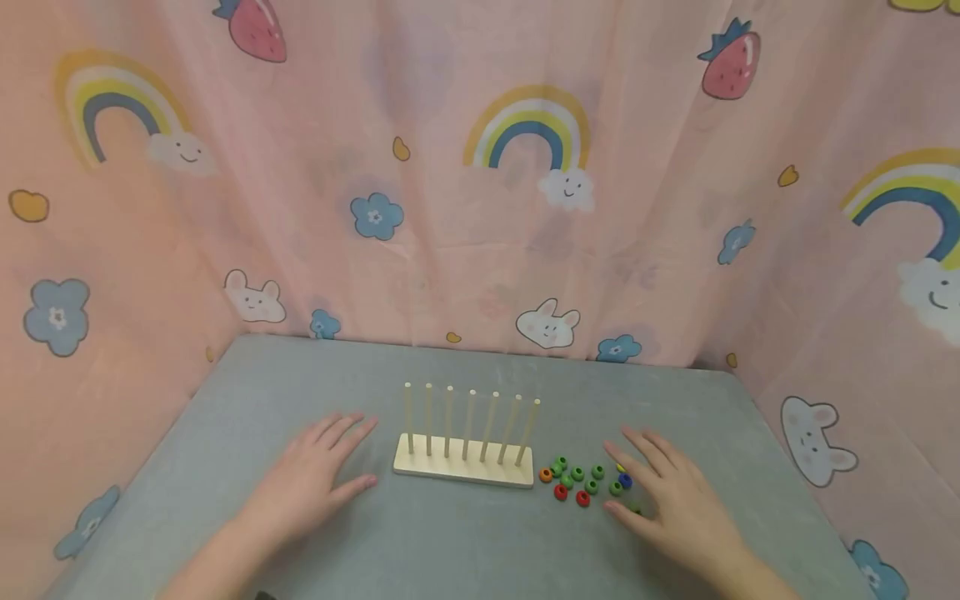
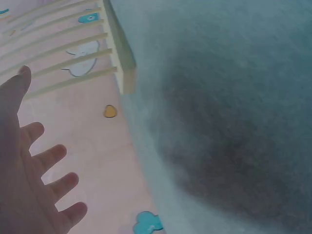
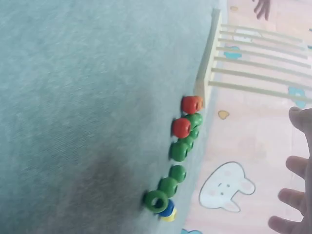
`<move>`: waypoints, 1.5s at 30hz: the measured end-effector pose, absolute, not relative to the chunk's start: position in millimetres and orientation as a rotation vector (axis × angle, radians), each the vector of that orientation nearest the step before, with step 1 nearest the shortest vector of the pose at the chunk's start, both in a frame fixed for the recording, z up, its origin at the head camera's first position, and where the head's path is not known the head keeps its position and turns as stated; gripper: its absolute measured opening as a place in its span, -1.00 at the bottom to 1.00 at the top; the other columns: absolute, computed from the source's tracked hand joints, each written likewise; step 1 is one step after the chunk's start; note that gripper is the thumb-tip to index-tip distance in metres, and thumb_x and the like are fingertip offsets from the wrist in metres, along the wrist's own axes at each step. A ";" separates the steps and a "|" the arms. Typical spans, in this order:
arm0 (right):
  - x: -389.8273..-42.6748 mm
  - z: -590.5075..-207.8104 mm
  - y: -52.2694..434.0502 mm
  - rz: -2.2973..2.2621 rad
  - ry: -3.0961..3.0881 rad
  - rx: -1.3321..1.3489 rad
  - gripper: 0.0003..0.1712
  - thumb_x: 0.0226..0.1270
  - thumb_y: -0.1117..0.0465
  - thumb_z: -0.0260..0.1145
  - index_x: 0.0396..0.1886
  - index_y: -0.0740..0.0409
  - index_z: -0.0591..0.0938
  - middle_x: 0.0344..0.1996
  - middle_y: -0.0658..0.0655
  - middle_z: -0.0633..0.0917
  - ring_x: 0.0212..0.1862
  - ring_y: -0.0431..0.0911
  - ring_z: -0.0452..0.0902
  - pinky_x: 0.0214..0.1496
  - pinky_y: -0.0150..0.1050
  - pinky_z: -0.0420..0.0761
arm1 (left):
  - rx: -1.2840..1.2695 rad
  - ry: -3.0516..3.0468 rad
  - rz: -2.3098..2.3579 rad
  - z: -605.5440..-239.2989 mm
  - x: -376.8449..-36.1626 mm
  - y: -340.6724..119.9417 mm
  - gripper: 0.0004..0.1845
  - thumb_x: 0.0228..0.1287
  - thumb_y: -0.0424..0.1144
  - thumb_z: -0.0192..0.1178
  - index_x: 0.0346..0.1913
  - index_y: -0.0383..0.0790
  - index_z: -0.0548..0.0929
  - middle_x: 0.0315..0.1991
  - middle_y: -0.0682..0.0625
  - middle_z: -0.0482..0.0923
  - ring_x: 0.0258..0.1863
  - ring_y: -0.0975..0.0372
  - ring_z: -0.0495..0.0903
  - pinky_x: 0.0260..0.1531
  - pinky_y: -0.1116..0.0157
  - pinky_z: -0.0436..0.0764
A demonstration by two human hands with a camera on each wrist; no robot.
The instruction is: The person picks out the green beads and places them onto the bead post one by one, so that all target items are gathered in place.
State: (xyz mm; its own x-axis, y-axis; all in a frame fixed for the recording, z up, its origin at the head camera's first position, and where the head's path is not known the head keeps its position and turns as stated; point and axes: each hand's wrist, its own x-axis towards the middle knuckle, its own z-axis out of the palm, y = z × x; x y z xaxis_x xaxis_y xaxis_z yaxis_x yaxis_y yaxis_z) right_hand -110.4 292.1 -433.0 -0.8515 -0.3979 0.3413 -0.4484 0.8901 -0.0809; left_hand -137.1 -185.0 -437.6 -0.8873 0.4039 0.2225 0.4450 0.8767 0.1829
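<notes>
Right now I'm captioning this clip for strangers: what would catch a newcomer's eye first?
Probably the wooden peg rack, its seven pegs bare, mid-table. Next, the bright beads scattered just right of it, mostly green. The left hand and right hand lie flat on the grey table, flanking them.

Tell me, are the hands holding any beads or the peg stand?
No, nothing is held. The left hand lies flat beside the peg stand, and the right hand rests open by the beads.
</notes>
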 end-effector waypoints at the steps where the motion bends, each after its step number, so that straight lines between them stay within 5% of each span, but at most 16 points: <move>1: -110.3 -433.3 292.7 0.228 -2.750 0.624 -0.21 0.13 -0.24 0.47 0.36 -0.17 0.51 0.35 0.13 0.45 0.32 0.18 0.32 0.12 0.31 0.37 | -0.651 -2.884 -0.374 -439.7 -138.9 -185.6 -0.20 0.24 0.21 0.29 0.48 0.02 0.33 0.39 -0.04 0.36 0.37 -0.08 0.30 0.26 -0.19 0.26; 9: -106.3 -441.6 300.1 0.250 -2.829 0.573 -0.34 0.02 -0.12 0.58 0.16 -0.09 0.66 0.08 0.08 0.63 0.07 0.06 0.55 0.05 0.17 0.52 | -0.582 -3.006 -0.562 -450.0 -149.1 -187.3 -0.19 0.25 0.13 0.33 0.51 0.05 0.28 0.38 -0.06 0.36 0.34 -0.06 0.35 0.21 -0.18 0.32; 21: -101.9 -450.7 313.2 0.299 -3.105 0.328 -0.54 0.05 -0.12 0.55 -0.04 -0.12 0.75 -0.10 -0.07 0.67 -0.03 -0.03 0.59 0.02 0.09 0.56 | -0.473 -3.156 -0.682 -459.8 -169.6 -180.0 -0.19 0.17 0.05 0.42 0.46 -0.02 0.36 0.28 -0.05 0.48 0.31 -0.01 0.41 0.22 -0.08 0.37; 30: -107.3 -451.9 321.1 0.275 -3.153 0.403 -0.71 0.10 0.02 0.54 -0.13 -0.18 0.77 -0.17 -0.18 0.68 -0.07 -0.13 0.61 -0.01 -0.01 0.59 | -0.458 -3.223 -0.754 -464.6 -183.9 -170.5 -0.30 0.13 -0.03 0.46 0.36 -0.03 0.50 -0.11 0.12 0.60 -0.05 0.21 0.57 0.04 0.04 0.51; 45: -121.4 -457.7 319.1 0.212 -3.261 0.464 -0.75 0.10 0.05 0.54 -0.18 -0.30 0.77 -0.22 -0.23 0.67 -0.10 -0.17 0.61 0.00 -0.04 0.59 | -0.517 -3.252 -0.897 -465.5 -197.2 -158.6 -0.37 0.14 -0.07 0.45 0.31 -0.04 0.55 -0.46 0.15 0.44 -0.47 0.28 0.39 -0.40 0.23 0.37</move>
State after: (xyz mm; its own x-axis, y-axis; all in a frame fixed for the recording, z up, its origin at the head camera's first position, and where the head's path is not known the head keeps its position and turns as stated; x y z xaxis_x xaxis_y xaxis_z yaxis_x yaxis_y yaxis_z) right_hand -121.4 319.1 -457.7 -0.9482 -0.2861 -0.1382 -0.2658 0.9525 -0.1485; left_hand -197.2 -158.6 -465.5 -0.9185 0.3536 -0.1770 0.2129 0.8193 0.5324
